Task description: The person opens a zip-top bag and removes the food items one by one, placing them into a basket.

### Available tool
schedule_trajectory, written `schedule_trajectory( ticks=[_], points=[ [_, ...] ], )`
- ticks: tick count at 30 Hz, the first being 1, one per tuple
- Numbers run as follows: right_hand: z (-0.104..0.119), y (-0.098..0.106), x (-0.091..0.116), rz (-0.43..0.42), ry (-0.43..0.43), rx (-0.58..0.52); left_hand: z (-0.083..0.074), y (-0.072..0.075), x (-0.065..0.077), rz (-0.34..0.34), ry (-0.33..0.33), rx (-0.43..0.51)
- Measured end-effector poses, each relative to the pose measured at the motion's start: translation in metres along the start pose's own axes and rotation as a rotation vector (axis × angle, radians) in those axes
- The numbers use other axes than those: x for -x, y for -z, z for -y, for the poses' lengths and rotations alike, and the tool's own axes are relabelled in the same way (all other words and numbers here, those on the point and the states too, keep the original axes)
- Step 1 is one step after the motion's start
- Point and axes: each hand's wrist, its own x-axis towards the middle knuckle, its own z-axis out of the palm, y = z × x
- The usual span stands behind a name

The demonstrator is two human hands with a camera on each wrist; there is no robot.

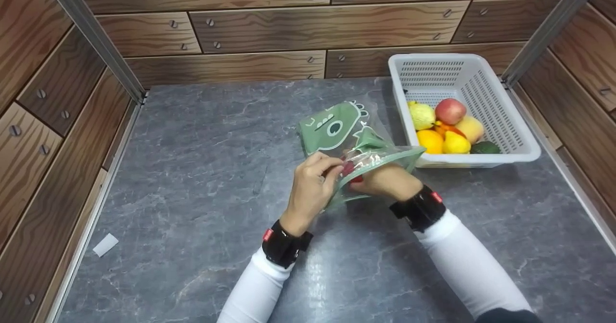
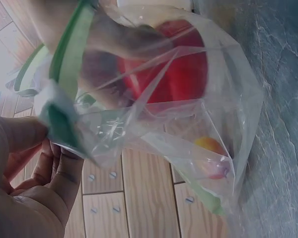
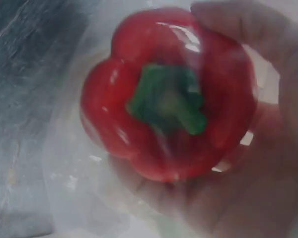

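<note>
My left hand [image 1: 308,186] pinches the green-edged rim of a clear plastic zip bag [image 1: 332,125] with a green cartoon print. Through the bag's mouth reaches my right hand [image 1: 390,181], its fingers wrapped around a red bell pepper [image 3: 216,89] with a green stem. In the left wrist view the bell pepper [image 2: 184,74] shows through the plastic, while the head view has it mostly covered by the bag and hands. A small yellow-and-red round thing [image 2: 211,156] also shows through the plastic, lower down.
A white plastic basket [image 1: 527,157] stands at the back right, holding a red apple [image 1: 450,111], a peach [image 1: 471,129], an orange [image 1: 429,142], a lemon [image 1: 456,143], an avocado [image 1: 486,148] and more. A white paper slip [image 1: 105,245] lies at left. Wood-patterned walls [image 1: 260,29] enclose the grey table [image 1: 192,169].
</note>
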Motion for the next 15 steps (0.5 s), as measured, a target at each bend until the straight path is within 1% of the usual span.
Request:
schedule_trajectory(
  ticks=[1, 3, 4, 6, 8, 11, 15],
  points=[
    [0.002, 0.001, 0.006, -0.080, -0.026, -0.195, 0.000, 0.000, 0.000, 0.001, 0.002, 0.000],
    [0.003, 0.001, 0.017, -0.164, -0.006, -0.305, 0.000, 0.000, 0.000, 0.006, 0.008, -0.004],
    [0.004, 0.002, 0.022, -0.190, 0.003, -0.330, 0.000, 0.000, 0.001, 0.009, 0.012, -0.006],
    [0.007, 0.005, 0.032, -0.241, 0.032, -0.338, 0.000, 0.000, 0.001, 0.020, 0.023, -0.008],
    [0.009, 0.009, 0.040, -0.273, 0.061, -0.342, 0.000, 0.000, 0.002, 0.031, 0.032, -0.010],
    [0.012, 0.016, 0.052, -0.294, 0.057, -0.377, 0.000, -0.001, 0.002, 0.039, 0.039, -0.009],
    [0.013, 0.026, 0.072, -0.303, 0.053, -0.384, 0.000, -0.001, 0.001, 0.042, 0.038, -0.006]
  ],
)
